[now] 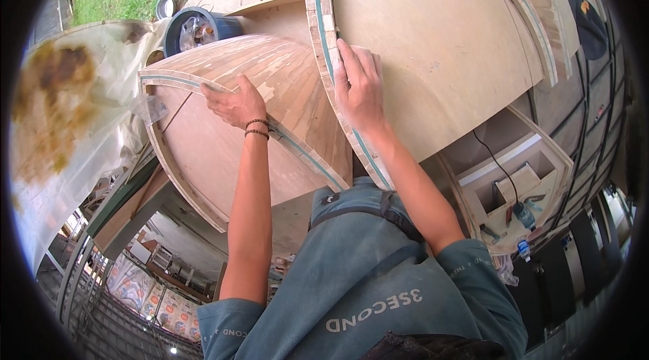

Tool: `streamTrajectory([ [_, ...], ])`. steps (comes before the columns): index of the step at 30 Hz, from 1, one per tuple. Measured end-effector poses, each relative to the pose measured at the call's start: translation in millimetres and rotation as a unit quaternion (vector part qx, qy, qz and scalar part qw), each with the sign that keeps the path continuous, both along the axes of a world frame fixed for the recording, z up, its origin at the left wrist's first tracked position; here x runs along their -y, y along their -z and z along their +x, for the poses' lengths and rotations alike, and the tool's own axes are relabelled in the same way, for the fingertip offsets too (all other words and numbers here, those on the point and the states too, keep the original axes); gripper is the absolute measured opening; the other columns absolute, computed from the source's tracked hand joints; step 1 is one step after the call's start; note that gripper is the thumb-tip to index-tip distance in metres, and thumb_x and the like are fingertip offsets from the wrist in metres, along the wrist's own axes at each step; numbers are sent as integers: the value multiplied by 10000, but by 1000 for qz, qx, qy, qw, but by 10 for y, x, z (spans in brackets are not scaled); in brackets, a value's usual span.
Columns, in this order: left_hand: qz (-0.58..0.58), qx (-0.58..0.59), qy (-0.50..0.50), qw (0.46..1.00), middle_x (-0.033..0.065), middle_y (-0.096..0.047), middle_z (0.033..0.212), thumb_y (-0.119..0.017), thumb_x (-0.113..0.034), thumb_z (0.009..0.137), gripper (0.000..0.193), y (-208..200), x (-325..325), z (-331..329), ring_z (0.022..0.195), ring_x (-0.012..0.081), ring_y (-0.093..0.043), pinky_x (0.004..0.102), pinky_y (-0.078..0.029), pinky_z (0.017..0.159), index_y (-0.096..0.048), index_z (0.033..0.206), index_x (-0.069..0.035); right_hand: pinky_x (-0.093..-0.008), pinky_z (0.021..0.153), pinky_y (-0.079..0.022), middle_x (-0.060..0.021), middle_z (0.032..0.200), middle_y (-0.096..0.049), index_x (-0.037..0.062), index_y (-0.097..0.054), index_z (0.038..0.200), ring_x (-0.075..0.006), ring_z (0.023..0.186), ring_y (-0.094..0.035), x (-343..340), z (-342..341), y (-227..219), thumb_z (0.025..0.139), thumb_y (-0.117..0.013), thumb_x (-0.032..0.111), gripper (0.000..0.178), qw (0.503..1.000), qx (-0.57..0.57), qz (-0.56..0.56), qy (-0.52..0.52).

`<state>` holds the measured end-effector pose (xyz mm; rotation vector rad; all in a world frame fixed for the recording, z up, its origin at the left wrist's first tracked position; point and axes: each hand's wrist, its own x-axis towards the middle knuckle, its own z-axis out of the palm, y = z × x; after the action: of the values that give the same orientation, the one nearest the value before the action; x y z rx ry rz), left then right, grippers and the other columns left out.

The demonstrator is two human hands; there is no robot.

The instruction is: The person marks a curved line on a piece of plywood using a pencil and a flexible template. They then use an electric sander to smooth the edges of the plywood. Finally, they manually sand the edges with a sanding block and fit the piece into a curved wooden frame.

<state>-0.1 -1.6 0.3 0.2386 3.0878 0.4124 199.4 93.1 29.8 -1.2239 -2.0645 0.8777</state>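
Left hand point(234, 104), fingers apart, touches a teal-striped wooden edge point(307, 157); right hand point(359, 86), grip unclear, touches a curved pale-wood rim point(324, 18), space between.

Three teal-striped edges point(327, 49), one blue tub point(228, 27) (two wristbands point(257, 133)).

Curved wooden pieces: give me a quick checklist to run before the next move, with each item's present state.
1. Left hand on the left curved piece: ok, it lies on the near rim.
2. Right hand on the right curved piece: ok, its fingers lie along the rim.
3. Right hand empty: cannot tell, the fingertips hide what may be under them.
4. Wrists bare: not ok, two beaded bracelets circle the left wrist.
5. Black cable away from both hands: ok, it hangs by the open wooden box.
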Motion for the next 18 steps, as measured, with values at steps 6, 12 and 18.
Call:
streamTrajectory([
  [6, 0, 2, 1, 1000, 255, -389, 1437, -689, -372, 835, 896, -6, -12, 1, 1336, 418, -412, 513, -363, 1121, -228, 1546, -80, -445, 901, -451, -171, 1102, -601, -68, -588, 1261, -344, 993, -546, 32, 28, -40, 972, -568, 115, 343, 1000, -3, 2, 0],
  [12, -3, 8, -9, 1000, 252, -390, 1437, -684, -379, 831, 892, -1, -25, -1, 1343, 411, -410, 513, -363, 1121, -235, 1544, -88, -449, 903, -454, -173, 1095, -604, -67, -593, 1257, -348, 992, -549, 64, 79, -31, 971, -563, 105, 335, 1000, -6, -10, -7],
  [18, -1, 3, -6, 1000, 253, -399, 1426, -687, -374, 830, 886, -1, -24, 1, 1332, 417, -419, 515, -370, 1112, -239, 1540, -91, -449, 901, -456, -174, 1102, -607, -68, -598, 1251, -346, 991, -552, 135, 143, -84, 962, -572, 101, 336, 1000, -11, -19, -4],
])
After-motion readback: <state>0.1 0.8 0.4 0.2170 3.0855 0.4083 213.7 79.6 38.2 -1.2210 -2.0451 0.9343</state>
